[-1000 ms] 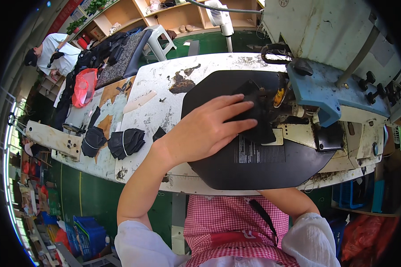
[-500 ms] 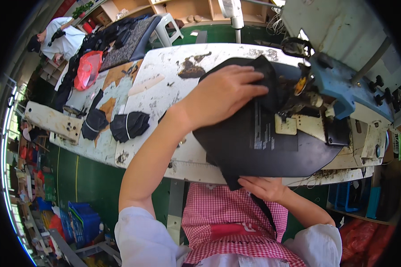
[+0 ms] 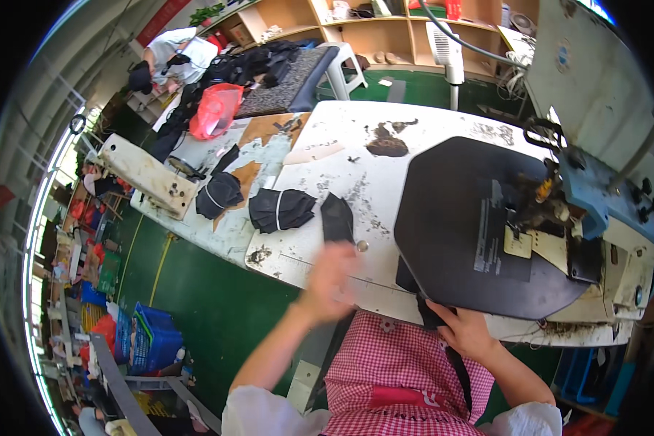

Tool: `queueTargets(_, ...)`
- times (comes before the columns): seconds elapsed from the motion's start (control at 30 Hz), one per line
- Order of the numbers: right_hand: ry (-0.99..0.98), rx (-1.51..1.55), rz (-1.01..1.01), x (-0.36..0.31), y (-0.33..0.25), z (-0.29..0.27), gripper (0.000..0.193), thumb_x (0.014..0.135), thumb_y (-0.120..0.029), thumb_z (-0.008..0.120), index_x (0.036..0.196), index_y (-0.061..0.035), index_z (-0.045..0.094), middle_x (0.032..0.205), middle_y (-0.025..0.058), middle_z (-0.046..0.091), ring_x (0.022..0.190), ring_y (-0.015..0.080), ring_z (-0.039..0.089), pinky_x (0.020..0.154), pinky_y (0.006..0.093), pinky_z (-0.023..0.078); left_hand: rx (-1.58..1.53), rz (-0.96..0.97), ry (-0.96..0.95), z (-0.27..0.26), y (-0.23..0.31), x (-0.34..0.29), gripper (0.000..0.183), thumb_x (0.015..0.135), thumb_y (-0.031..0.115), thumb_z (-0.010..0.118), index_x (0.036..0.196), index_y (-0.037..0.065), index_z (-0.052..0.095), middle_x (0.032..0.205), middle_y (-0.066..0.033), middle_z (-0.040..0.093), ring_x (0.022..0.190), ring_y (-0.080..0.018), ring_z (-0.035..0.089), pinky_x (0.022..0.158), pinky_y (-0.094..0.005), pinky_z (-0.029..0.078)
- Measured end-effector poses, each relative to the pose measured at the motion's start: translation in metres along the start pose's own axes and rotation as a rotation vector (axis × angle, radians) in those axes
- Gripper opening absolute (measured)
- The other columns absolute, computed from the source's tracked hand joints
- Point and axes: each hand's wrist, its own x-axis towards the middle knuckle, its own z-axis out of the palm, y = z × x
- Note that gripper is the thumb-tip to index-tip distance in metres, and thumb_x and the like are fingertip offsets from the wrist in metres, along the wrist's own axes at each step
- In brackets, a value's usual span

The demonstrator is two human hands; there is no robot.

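Observation:
A large flat black panel [image 3: 443, 218] with cut corners and pale print lies under the head of a blue-grey sewing machine [image 3: 585, 189]. At its near edge my right hand [image 3: 463, 330] grips a black fabric strip [image 3: 430, 312] between thumb and fingers, partly under the panel. My left hand [image 3: 332, 283] is off the panel, over the table's front edge and smeared by motion, so its fingers are unclear. Just beyond it lies a small black fabric piece [image 3: 337, 218]. Farther left sit two banded black fabric bundles [image 3: 282, 211], [image 3: 219, 195].
The worn white table [image 3: 374, 178] has dark stains. A second machine arm [image 3: 145, 174] stands at left. Behind it lie a red plastic bag [image 3: 216, 110] and dark cloth. A person [image 3: 182, 58] works at far left. A white fan [image 3: 445, 54] and stool [image 3: 341, 73] stand behind.
My left hand has left the panel and moved left and nearer. The folded black part it pressed no longer stands up on the panel. The view has shifted; my right hand stays at the near edge.

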Motion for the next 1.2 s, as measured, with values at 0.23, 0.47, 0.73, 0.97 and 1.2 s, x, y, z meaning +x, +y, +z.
queueTargets(0.23, 0.161, 0.177, 0.206, -0.010, -0.011, -0.025, 0.030, 0.096, -0.016, 0.056, 0.125, -0.0130, 0.063, 0.117, 0.0170, 0.066, 0.092, 0.0322, 0.068, 0.083, 0.0392, 0.052, 0.009, 0.305, -0.220, 0.098, 0.068, 0.006, 0.046, 0.080, 0.022, 0.070, 0.119, -0.001, 0.063, 0.121, -0.0117, 0.061, 0.119, -0.0314, 0.054, 0.106, -0.0432, 0.041)
queueTargets(0.47, 0.546, -0.632, -0.175, -0.010, -0.097, -0.162, 0.038, 0.066, -0.014, 0.067, 0.104, -0.0124, 0.070, 0.107, 0.0060, 0.070, 0.075, 0.0225, 0.061, 0.065, 0.0321, 0.049, 0.153, 0.758, 0.022, 0.053, 0.116, 0.036, 0.037, 0.083, 0.023, 0.068, 0.117, 0.009, 0.070, 0.116, -0.0079, 0.066, 0.112, -0.0273, 0.060, 0.102, -0.0470, 0.044)
queueTargets(0.73, 0.400, -0.449, -0.188, 0.027, -0.058, -0.151, 0.041, 0.065, -0.016, 0.068, 0.106, -0.0107, 0.072, 0.104, 0.0056, 0.069, 0.075, 0.0223, 0.061, 0.063, 0.0340, 0.049, 0.006, 0.386, -0.214, 0.017, 0.129, 0.150, 0.050, 0.068, -0.004, 0.061, 0.117, -0.002, 0.065, 0.125, -0.0192, 0.062, 0.114, -0.0363, 0.058, 0.095, -0.0445, 0.048)
queueTargets(0.97, 0.418, -0.261, -0.111, 0.033, -0.038, -0.152, 0.046, 0.067, -0.002, 0.069, 0.113, -0.0074, 0.070, 0.116, 0.0078, 0.067, 0.088, 0.0258, 0.061, 0.076, 0.0361, 0.051, -0.005, 0.356, -0.294, 0.007, 0.119, 0.171, 0.051, 0.070, -0.008, 0.057, 0.118, 0.003, 0.067, 0.124, -0.0111, 0.066, 0.115, -0.0329, 0.058, 0.097, -0.0432, 0.046)
queueTargets(1.2, 0.428, -0.296, -0.087, 0.037, -0.041, -0.150, 0.045, 0.068, -0.004, 0.070, 0.113, -0.0073, 0.069, 0.118, 0.0085, 0.066, 0.092, 0.0260, 0.060, 0.079, 0.0367, 0.050, -0.007, 0.363, -0.363, 0.006, 0.113, 0.180, 0.049, 0.070, -0.007, 0.058, 0.117, 0.003, 0.068, 0.128, -0.0110, 0.065, 0.118, -0.0310, 0.057, 0.100, -0.0438, 0.042)
